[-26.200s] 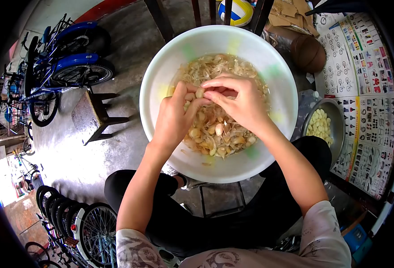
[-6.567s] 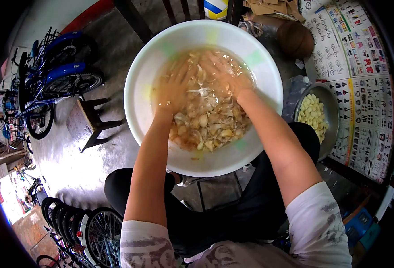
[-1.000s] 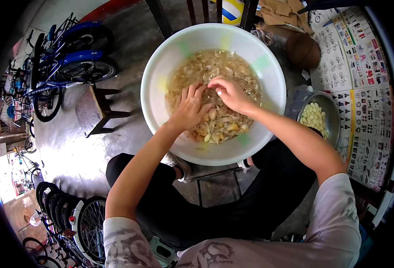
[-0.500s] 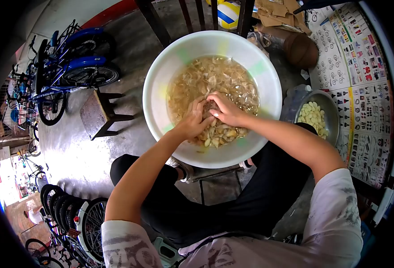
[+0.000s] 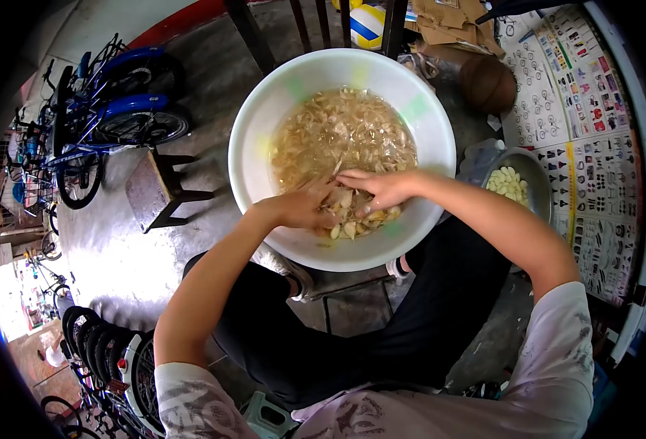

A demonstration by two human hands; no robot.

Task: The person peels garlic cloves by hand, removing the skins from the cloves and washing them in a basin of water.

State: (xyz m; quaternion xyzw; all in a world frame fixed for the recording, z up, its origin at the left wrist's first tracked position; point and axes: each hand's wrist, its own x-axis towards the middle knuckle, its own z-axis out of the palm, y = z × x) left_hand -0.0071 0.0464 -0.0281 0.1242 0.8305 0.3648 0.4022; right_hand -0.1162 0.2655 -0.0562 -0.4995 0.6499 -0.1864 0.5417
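Note:
A large white basin (image 5: 257, 175) holds cloudy water with garlic cloves (image 5: 349, 229) and loose brown skins (image 5: 337, 132). Both my hands are in its near half, close together. My left hand (image 5: 305, 205) lies palm down among the skins, its fingers spread and partly under them. Thumb and fingers of my right hand (image 5: 381, 190) are apart, around wet skins and cloves. Between the two hands is a clump of skins. At the right, a metal bowl (image 5: 541, 192) contains peeled cloves (image 5: 508, 184).
Bikes (image 5: 133, 95) and a wooden stool (image 5: 151, 189) stand at the left. Dark chair slats (image 5: 305, 25), a volleyball (image 5: 367, 28), cardboard (image 5: 451, 25) and a brown ball (image 5: 488, 84) lie beyond the basin. Printed sheets (image 5: 594, 168) cover the right side.
Both hands have moved nearer to my body within the basin and spread apart a little, with skins gathered between them. Earlier they were at a clove, then flat under the water.

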